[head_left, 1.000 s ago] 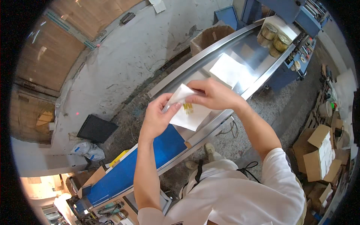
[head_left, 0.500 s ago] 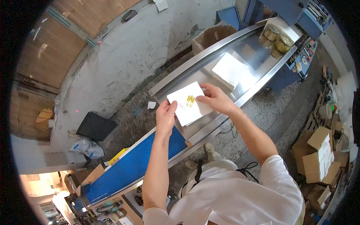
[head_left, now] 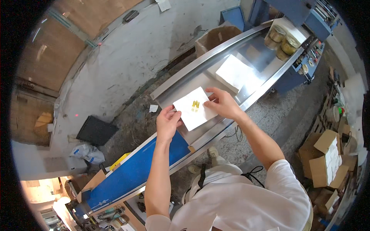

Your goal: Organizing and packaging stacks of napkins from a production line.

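Note:
A white square paper stack (head_left: 195, 115) with a gold print on top is between my two hands, over the near end of a metal tray table (head_left: 165, 89). My left hand (head_left: 168, 122) holds its left edge, thumb toward the upper face and fingers behind. At the right edge, my right hand (head_left: 223, 104) has its thumb near the print and its fingers bent around the upper corner. Farther up the metal surface lies a second white paper stack (head_left: 233, 72), untouched. What lies beneath the held stack is hidden.
A blue conveyor-like belt (head_left: 127, 175) runs to the lower left. Two round tins (head_left: 290, 45) stand at the tray's far end beside blue machinery (head_left: 287, 11). A brown bin (head_left: 217, 37) is behind the tray. Open cardboard boxes (head_left: 320, 158) sit at right.
The paper stack has come slightly lower and its edges look more even. My fingers have loosened and shifted along its sides, the right hand's more spread than before.

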### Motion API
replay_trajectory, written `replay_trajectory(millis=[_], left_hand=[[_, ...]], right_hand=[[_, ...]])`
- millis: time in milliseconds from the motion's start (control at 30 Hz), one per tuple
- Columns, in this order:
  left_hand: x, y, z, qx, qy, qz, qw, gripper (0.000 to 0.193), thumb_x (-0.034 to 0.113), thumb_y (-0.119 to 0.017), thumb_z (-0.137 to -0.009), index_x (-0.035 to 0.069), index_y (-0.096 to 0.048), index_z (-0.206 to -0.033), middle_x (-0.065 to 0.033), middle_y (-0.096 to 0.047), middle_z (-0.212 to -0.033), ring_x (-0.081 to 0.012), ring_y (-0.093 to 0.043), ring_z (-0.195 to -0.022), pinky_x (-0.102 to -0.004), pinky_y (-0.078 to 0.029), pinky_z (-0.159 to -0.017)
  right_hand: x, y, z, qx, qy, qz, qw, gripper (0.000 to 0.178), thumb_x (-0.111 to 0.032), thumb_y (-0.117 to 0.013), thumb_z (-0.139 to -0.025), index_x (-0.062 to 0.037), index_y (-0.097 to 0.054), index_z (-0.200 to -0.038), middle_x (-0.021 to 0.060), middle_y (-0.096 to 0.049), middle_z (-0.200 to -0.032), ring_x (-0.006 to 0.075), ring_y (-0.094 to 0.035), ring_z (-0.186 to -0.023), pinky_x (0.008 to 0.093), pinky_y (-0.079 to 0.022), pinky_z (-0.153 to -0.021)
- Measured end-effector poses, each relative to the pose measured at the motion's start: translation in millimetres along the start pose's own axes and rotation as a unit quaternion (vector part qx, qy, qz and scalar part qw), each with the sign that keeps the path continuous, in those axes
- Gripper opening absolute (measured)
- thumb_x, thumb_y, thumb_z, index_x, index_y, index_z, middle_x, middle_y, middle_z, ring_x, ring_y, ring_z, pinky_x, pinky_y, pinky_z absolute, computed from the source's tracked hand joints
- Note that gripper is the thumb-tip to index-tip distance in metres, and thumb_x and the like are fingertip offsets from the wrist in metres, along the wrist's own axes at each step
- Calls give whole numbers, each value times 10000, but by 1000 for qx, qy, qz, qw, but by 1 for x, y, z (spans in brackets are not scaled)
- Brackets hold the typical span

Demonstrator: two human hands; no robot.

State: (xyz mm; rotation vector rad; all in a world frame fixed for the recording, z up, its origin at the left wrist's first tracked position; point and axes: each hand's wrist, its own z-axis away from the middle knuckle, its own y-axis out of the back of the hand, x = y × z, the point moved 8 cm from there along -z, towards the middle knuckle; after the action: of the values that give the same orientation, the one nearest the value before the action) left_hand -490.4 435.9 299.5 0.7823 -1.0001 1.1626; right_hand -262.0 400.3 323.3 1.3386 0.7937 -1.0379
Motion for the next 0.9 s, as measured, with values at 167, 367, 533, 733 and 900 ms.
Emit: replay_trajectory(millis=[167,367,533,733,900], left_hand=[[-2,0,-2,1,-1,-5,1000,501,75,-655,-889,-62,-441,-1321,-141,-651,-1011,-175,-655,-838,-272,-551,-670],[0,0,-2,4,-5,-12,1000,510,79,-667,-880,-60,-443,-1316,-138,-670,-979,-163,-660,-811,-261,-546,-654],[-4,3,-4,12,-8,-6,1000,492,80,-668,-876,-59,-457,-1298,-139,-678,-963,-157,-661,-792,-254,-542,-638],[-7,5,-7,13,-14,-5,1000,489,79,-671,-872,-54,-461,-1293,-142,-680,-955,-155,-660,-772,-248,-539,-624],[-11,8,-6,16,-10,-5,1000,491,82,-672,-872,-61,-460,-1291,-149,-681,-946,-162,-660,-770,-251,-540,-625]], right_hand=[[7,7,1,7,12,-4,1000,498,-167,-692,-809,19,-537,-1244,165,-693,-907,224,-678,-815,338,-534,-747],[8,6,3,-14,-10,-11,1000,486,-119,-665,-859,19,-509,-1298,135,-671,-961,162,-641,-845,284,-515,-755],[10,3,3,-14,-13,-8,1000,484,-120,-672,-857,16,-514,-1293,131,-670,-963,156,-641,-851,279,-519,-759],[6,4,3,0,0,3,1000,479,-140,-697,-828,22,-539,-1250,137,-684,-919,171,-660,-825,296,-531,-747],[5,3,4,13,9,1,1000,472,-152,-702,-811,27,-556,-1222,150,-696,-890,195,-679,-811,319,-537,-747]])
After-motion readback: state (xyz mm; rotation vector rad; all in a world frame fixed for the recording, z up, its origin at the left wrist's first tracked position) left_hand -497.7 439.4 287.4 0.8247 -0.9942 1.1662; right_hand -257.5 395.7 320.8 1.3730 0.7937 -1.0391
